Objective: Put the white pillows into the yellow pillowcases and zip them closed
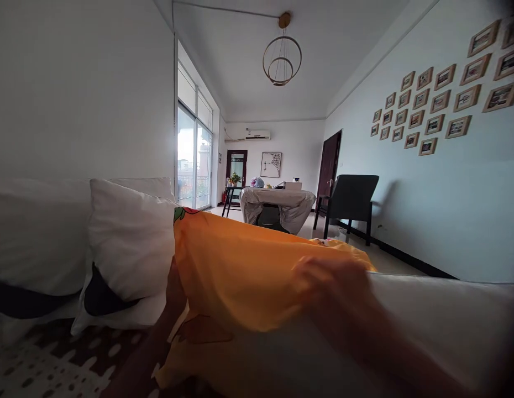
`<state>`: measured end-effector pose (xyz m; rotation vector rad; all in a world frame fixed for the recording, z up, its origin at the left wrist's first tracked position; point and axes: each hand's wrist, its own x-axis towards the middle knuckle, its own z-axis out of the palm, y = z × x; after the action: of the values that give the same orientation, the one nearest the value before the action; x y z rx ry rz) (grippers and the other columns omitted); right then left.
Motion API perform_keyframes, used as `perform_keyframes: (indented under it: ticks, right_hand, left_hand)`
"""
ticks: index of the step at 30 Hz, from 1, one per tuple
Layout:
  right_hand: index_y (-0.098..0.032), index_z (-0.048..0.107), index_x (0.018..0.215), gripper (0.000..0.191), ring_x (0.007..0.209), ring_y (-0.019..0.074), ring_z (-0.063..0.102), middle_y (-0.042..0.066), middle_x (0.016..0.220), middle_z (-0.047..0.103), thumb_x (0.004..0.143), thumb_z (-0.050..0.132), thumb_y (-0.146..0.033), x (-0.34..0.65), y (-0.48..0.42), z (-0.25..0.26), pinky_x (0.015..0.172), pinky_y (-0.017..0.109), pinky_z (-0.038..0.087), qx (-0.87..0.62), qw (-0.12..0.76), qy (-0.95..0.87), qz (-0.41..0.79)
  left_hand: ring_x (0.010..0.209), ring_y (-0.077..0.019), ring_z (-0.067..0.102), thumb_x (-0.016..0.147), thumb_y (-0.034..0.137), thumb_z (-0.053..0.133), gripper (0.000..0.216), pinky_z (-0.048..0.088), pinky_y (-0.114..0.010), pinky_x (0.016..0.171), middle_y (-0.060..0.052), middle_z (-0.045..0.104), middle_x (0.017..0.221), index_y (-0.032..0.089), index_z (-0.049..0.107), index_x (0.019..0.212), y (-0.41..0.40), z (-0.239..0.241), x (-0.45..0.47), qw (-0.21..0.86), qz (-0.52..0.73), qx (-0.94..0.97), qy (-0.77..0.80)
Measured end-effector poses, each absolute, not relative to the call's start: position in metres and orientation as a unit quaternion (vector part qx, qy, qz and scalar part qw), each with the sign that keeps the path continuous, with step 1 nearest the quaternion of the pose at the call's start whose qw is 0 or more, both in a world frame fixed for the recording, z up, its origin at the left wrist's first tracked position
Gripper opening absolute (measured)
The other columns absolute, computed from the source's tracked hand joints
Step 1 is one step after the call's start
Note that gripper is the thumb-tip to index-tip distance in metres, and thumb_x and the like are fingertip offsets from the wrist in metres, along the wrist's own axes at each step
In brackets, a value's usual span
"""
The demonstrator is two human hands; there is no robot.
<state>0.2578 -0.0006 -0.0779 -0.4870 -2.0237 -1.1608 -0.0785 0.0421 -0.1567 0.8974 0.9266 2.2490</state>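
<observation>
A piece of orange cloth [236, 260] with a printed red and green pattern at its upper left corner is stretched up in front of me. My right hand [323, 279], a little blurred, is closed on the cloth's right part. At the left edge, my left hand [176, 279] is mostly behind the fabric, its fingers hidden; the cloth is held up and taut on that side. Lower down, the cloth hangs in folds towards the patterned brown and white cover [66, 359]. A further bunched part of it lies beyond my right hand.
White pillows [132, 237] with dark patches lean at the left. A white padded edge [439, 309] runs along the right. Farther off stand a covered table [277, 196] with things on it, a dark chair [352, 199] and a potted plant [234, 178] by the window.
</observation>
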Motion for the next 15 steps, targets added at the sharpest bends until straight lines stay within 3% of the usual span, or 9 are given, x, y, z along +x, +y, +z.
perform_keyframes:
  ticks: [3, 6, 10, 13, 15]
  right_hand:
    - [-0.023, 0.057, 0.123, 0.04, 0.115, 0.0177, 0.05, 0.006, 0.118, 0.064, 0.094, 0.033, -0.014, 0.218, -0.018, -0.115, 0.094, 0.037, 0.035, -0.082, 0.288, -0.819, -0.489]
    - [-0.017, 0.063, 0.114, 0.041, 0.108, 0.0188, 0.053, 0.006, 0.114, 0.066, 0.093, 0.029, -0.009, 0.194, -0.013, -0.136, 0.089, 0.037, 0.036, -0.094, 0.308, -0.825, -0.464]
    - [-0.011, 0.067, 0.09, 0.035, 0.085, 0.0208, 0.057, 0.01, 0.09, 0.067, 0.089, 0.032, -0.006, 0.189, 0.008, -0.144, 0.084, 0.039, 0.038, -0.052, 0.349, -0.83, -0.433]
    - [-0.012, 0.064, 0.081, 0.032, 0.075, 0.0188, 0.054, 0.008, 0.081, 0.064, 0.089, 0.034, -0.006, 0.192, 0.018, -0.144, 0.078, 0.038, 0.038, -0.021, 0.339, -0.848, -0.406]
    - [-0.014, 0.061, 0.075, 0.033, 0.067, 0.0169, 0.05, 0.006, 0.073, 0.06, 0.091, 0.033, -0.008, 0.192, 0.022, -0.145, 0.068, 0.035, 0.036, -0.022, 0.324, -0.863, -0.387]
  left_hand:
    - [0.105, -0.0266, 0.055, 0.071, 0.049, 0.064, 0.033, 0.048, -0.034, 0.087, -0.007, 0.066, 0.095, 0.022, 0.063, 0.09, 0.037, -0.178, -0.068, 0.224, 0.815, 0.382, 0.373]
    - [0.095, -0.0275, 0.057, 0.075, 0.055, 0.058, 0.035, 0.049, -0.036, 0.078, -0.008, 0.064, 0.086, 0.021, 0.061, 0.083, 0.035, -0.191, -0.062, 0.209, 0.78, 0.423, 0.41]
    - [0.076, -0.0205, 0.055, 0.079, 0.057, 0.056, 0.035, 0.046, -0.03, 0.064, -0.003, 0.056, 0.073, 0.022, 0.055, 0.076, 0.037, -0.205, -0.061, 0.181, 0.763, 0.425, 0.453]
    - [0.07, -0.0181, 0.051, 0.079, 0.059, 0.056, 0.041, 0.044, -0.028, 0.062, 0.0, 0.05, 0.065, 0.02, 0.051, 0.068, 0.043, -0.219, -0.065, 0.157, 0.747, 0.429, 0.483]
    - [0.073, -0.0186, 0.052, 0.079, 0.059, 0.057, 0.042, 0.045, -0.029, 0.066, -0.002, 0.054, 0.069, 0.018, 0.054, 0.07, 0.046, -0.23, -0.071, 0.154, 0.725, 0.459, 0.49]
